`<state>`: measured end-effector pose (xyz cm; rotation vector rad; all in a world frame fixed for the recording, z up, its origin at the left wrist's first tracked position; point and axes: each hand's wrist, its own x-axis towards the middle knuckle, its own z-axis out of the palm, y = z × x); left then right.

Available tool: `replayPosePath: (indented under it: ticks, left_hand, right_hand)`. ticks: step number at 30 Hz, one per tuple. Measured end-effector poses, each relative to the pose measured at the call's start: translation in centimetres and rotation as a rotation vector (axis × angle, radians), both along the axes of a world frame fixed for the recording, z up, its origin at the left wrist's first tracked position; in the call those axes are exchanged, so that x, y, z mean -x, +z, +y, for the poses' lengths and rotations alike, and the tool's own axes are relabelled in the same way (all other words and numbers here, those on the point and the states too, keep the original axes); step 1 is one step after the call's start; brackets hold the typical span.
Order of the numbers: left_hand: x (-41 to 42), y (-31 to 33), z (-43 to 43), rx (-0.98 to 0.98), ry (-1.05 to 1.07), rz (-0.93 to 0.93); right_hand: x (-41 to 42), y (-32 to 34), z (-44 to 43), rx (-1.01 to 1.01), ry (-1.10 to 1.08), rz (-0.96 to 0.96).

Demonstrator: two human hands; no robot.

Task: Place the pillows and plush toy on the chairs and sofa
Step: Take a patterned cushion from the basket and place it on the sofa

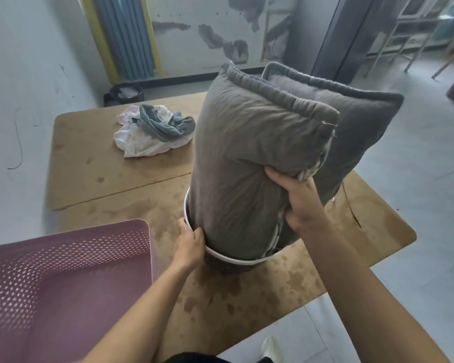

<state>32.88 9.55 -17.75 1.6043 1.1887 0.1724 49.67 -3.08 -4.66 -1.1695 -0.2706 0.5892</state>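
Two grey-brown pillows stand upright, stuffed side by side into a white round basket [236, 258] on the wooden table [273, 297]. The front pillow [247, 153] faces me; the second pillow [362, 127] sticks out behind it to the right. My right hand [299, 197] grips the near edge of the front pillow, fingers curled into the fabric. My left hand [189, 244] holds the basket's rim at its left side. No plush toy, chair or sofa is in view.
A pink perforated plastic basket [63, 271] stands at the table's near left corner. A crumpled heap of white and grey cloth [152, 132] lies at the table's far side. A dark bin [126, 94] sits by the wall; metal frames [404, 43] stand at back right.
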Motion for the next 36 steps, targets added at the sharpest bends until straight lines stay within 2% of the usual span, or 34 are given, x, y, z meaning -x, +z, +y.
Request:
replayPosePath:
  ticks: [3,6,7,8,10,11,12,13,14,17,18,21,24,29,33,36]
  left_hand:
    - [0.5,0.2,-0.4,-0.115,0.037,-0.096]
    - [1.2,2.2,-1.1,-0.211,0.006,-0.285]
    - [1.3,2.8,-1.2,-0.247,-0.034,-0.352]
    - [1.2,3.3,-1.3,-0.294,-0.081,-0.388]
    - [0.7,3.9,-1.9,-0.367,-0.137,-0.334]
    - [0.2,3.9,-2.3,-0.386,-0.135,-0.283]
    - [-0.2,3.8,-2.7,-0.393,-0.121,-0.239]
    - [-0.6,3.6,-3.1,-0.383,-0.089,-0.209]
    - [-1.0,3.3,-3.5,-0.364,-0.048,-0.199]
    - [-2.3,2.5,-3.9,-0.302,0.071,-0.272]
    - [-2.8,2.3,-4.0,-0.286,0.093,-0.282]
    - [-3.7,2.0,-4.6,-0.258,0.185,-0.266]
    - [-3.8,0.9,-4.3,-0.135,0.312,-0.309]
    - [-2.9,0.8,-2.6,0.049,0.363,-0.400]
    - [-2.3,1.8,-2.0,0.057,0.361,-0.531]
    - [-1.5,2.9,-1.4,0.031,0.322,-0.558]
  right_hand:
    - [-0.1,0.5,-0.6,0.136,0.123,-0.213]
    - [-0.5,0.6,-2.0,0.283,0.372,-0.444]
    - [-0.3,0.1,-2.6,0.305,0.336,-0.561]
    - [-0.3,-0.9,-3.3,0.339,0.193,-0.696]
    - [0.5,-3.1,-4.4,0.446,-0.301,-0.860]
    - [0.9,-4.4,-4.8,0.505,-0.529,-0.836]
    - [1.2,-5.7,-5.3,0.585,-0.668,-0.725]
    - [1.2,-7.1,-5.8,0.670,-0.698,-0.579]
    - [0.9,-8.3,-6.2,0.690,-0.603,-0.427]
    - [0.3,-10.2,-6.5,0.536,-0.168,0.104]
    - [0.3,-10.3,-6.3,0.518,-0.122,0.212]
    - [-0.3,-11.7,-5.8,0.516,-0.167,0.251]
    - [-0.7,-12.5,-5.7,0.528,-0.164,0.269]
    - [-1.8,-14.3,-5.0,0.543,-0.117,0.325]
    - [-1.2,-14.2,-4.6,0.746,-0.171,0.173]
    - [-1.3,-13.9,-4.5,0.909,-0.145,0.027]
